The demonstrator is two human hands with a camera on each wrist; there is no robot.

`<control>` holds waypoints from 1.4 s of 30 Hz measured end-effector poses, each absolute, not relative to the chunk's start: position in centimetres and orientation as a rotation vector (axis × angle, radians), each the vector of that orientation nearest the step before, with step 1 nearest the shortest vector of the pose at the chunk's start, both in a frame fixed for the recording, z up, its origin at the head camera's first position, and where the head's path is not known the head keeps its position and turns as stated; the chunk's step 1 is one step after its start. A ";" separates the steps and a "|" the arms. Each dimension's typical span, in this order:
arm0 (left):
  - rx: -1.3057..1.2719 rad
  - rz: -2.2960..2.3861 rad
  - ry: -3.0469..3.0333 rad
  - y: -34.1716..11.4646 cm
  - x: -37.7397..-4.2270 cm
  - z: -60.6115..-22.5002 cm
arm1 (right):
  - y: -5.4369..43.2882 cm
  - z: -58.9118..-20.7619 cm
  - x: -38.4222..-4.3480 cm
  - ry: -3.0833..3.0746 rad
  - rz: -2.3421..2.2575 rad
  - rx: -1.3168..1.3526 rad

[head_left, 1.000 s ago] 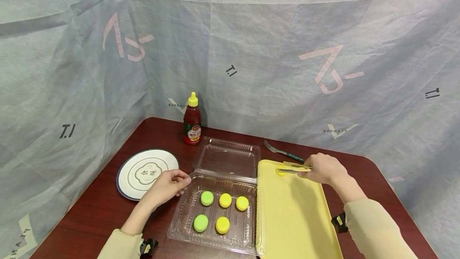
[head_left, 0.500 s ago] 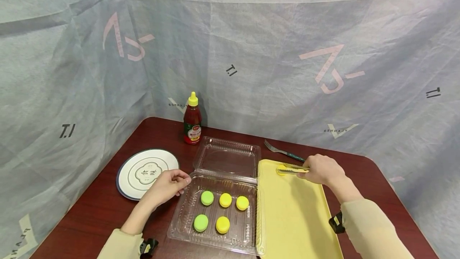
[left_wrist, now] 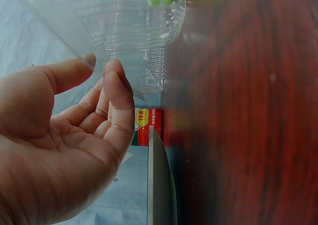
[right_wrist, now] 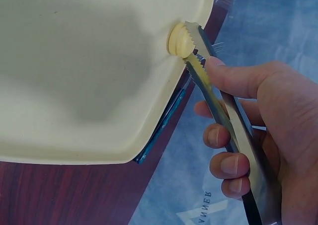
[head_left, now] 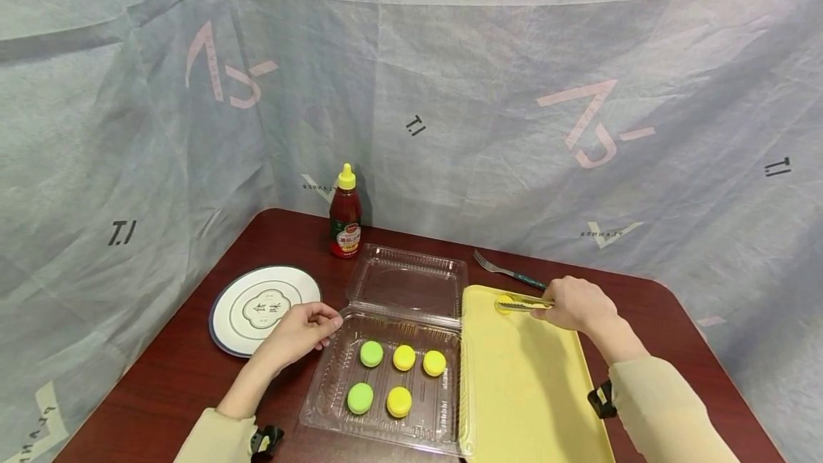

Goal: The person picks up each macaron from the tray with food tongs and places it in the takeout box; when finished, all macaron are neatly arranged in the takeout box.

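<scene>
My right hand holds metal tongs with serrated ends. The tips lie at a yellow macaron in the far left corner of the yellow tray; in the right wrist view they stand on either side of its near edge. With thumb and fingertips, my left hand pinches the far left rim of an open clear plastic container. Inside it sit two green macarons, one at the back and one in front, and three yellow macarons.
A white plate with a blue rim lies left of the container. Behind stands a ketchup bottle with a yellow cap. The container's lid lies folded back. A fork rests beyond the tray, and a grey cloth hangs behind the table.
The tongs have drawn closer together around the yellow macaron in the tray, and my right hand has shifted slightly left. My left hand stays at the container's rim.
</scene>
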State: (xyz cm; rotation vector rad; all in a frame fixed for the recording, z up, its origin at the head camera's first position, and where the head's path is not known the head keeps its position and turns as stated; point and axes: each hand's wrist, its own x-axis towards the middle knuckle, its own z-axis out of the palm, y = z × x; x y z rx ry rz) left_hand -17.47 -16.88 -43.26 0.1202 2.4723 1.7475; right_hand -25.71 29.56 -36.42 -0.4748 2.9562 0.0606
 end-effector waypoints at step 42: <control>0.104 1.755 2.461 -16.8 -17.4 -43.1 | 26.9 -30.5 -21.0 3.017 -0.019 -0.612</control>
